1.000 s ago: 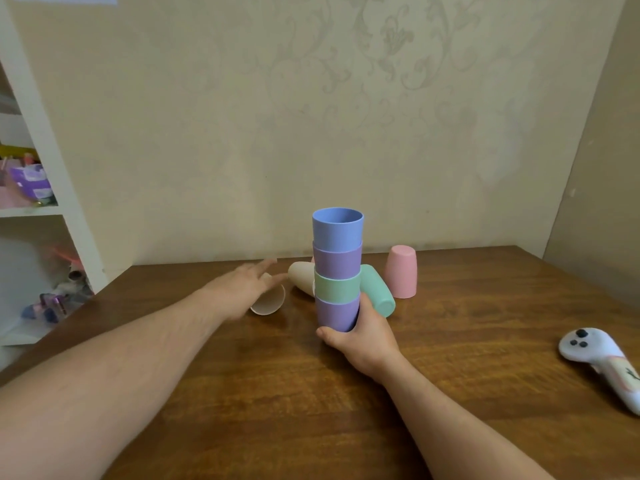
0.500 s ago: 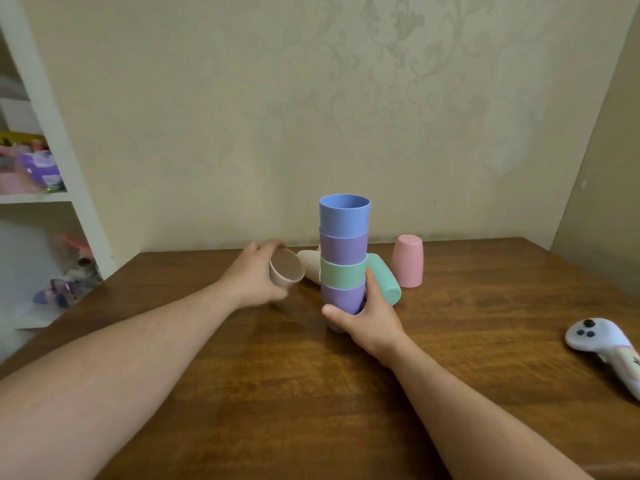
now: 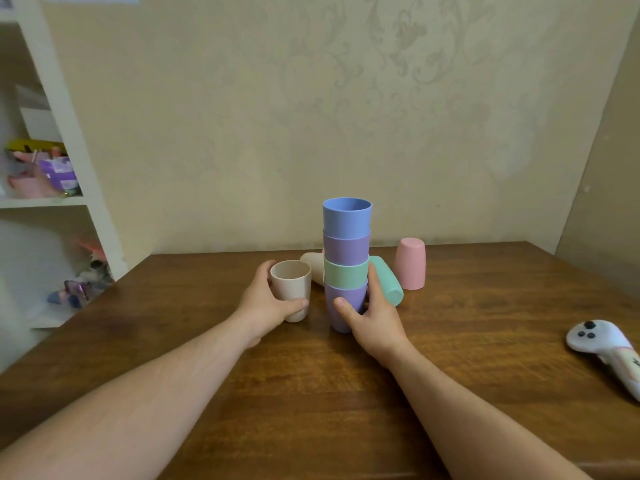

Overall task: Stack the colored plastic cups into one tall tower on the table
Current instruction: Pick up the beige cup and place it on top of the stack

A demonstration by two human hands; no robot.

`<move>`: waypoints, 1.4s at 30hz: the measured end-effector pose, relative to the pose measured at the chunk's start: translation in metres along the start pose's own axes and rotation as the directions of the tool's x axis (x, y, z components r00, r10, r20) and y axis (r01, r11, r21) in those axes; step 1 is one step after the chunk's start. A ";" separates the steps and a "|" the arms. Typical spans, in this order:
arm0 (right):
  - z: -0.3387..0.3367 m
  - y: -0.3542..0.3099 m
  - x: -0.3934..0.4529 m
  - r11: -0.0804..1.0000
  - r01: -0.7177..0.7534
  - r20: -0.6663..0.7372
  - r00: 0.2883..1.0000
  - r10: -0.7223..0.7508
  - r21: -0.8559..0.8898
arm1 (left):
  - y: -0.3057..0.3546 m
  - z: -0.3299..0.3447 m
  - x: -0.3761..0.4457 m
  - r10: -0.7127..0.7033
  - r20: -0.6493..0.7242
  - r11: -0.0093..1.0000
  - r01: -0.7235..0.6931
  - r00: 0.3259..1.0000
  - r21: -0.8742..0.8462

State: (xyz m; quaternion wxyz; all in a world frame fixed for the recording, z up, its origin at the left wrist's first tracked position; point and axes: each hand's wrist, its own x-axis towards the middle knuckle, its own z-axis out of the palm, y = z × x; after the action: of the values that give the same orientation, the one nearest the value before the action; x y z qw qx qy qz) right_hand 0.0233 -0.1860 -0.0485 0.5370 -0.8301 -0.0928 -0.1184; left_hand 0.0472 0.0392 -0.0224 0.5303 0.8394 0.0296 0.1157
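Note:
A tower of nested cups (image 3: 346, 251) stands mid-table: purple at the bottom, then green, purple, and blue on top. My right hand (image 3: 372, 317) grips the tower's bottom cup. My left hand (image 3: 265, 301) holds a beige cup (image 3: 291, 282) upright, mouth up, just left of the tower. Behind the tower a cream cup (image 3: 313, 266) lies on its side, and a green cup (image 3: 388, 284) lies on its side to the right. A pink cup (image 3: 410, 263) stands upside down farther right.
The wooden table (image 3: 311, 393) meets a wall at the back and another on the right. A white game controller (image 3: 602, 348) lies near the table's right edge. A white shelf unit (image 3: 69, 150) with cluttered items stands to the left.
My left hand took hold of the beige cup that lay on its side, turned it upright and brought it closer beside the tower. My right hand stayed on the tower's base.

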 end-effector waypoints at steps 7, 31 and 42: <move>0.003 0.002 -0.001 0.999 0.034 -0.026 0.999 -0.034 0.001 | 0.027 0.003 -0.003 -0.010 -0.135 0.973 -0.022 0.991 -0.232; 0.002 0.000 -0.001 1.000 0.000 -0.008 1.000 0.000 0.020 | 0.161 0.023 -0.003 0.291 -0.040 0.941 -0.293 0.956 -0.167; 0.002 0.001 0.000 1.000 0.001 -0.001 1.000 -0.001 0.019 | 0.165 0.021 -0.002 0.267 0.003 0.957 -0.264 0.964 -0.123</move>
State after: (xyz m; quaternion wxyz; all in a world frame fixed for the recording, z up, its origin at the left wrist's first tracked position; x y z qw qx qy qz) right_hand 0.0233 -0.1850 -0.0501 0.5449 -0.8248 -0.0940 -0.1183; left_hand 0.0377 -0.0520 0.1165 0.5602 0.8031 -0.0955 0.1793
